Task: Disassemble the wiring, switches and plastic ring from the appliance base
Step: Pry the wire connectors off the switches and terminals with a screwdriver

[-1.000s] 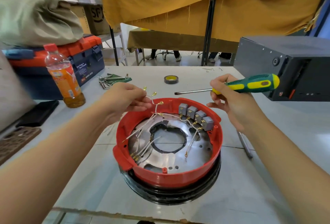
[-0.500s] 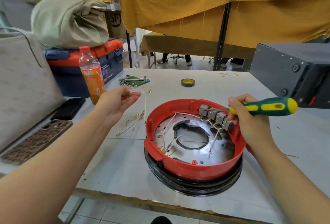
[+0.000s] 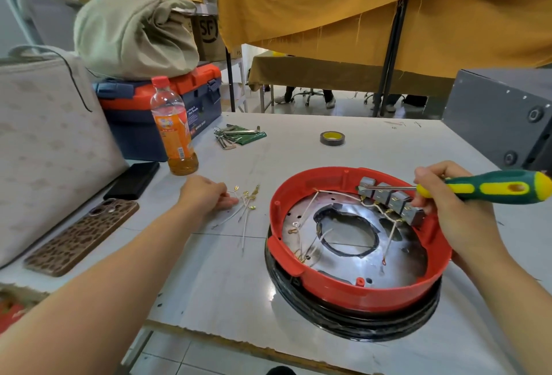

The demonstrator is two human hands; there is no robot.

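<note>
The left hand (image 3: 206,194) has just carried a bunch of loose wires (image 3: 245,204) out of the red plastic ring (image 3: 358,294) and laid them left of it, fingers curled beside them, grip unclear; the right hand (image 3: 448,210) clasps the screwdriver (image 3: 484,188), tip at the switches (image 3: 391,200) on the ring's far wall; those look next

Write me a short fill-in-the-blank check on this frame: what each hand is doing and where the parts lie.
1. The right hand holds a ____ with a green and yellow handle.
2. Its metal tip reaches the row of grey switches inside the ____ plastic ring.
3. The left hand rests on the table beside a bunch of loose ____.
4. The roll of tape lies ____ the ring.

Missing words: screwdriver; red; wires; outside
</note>
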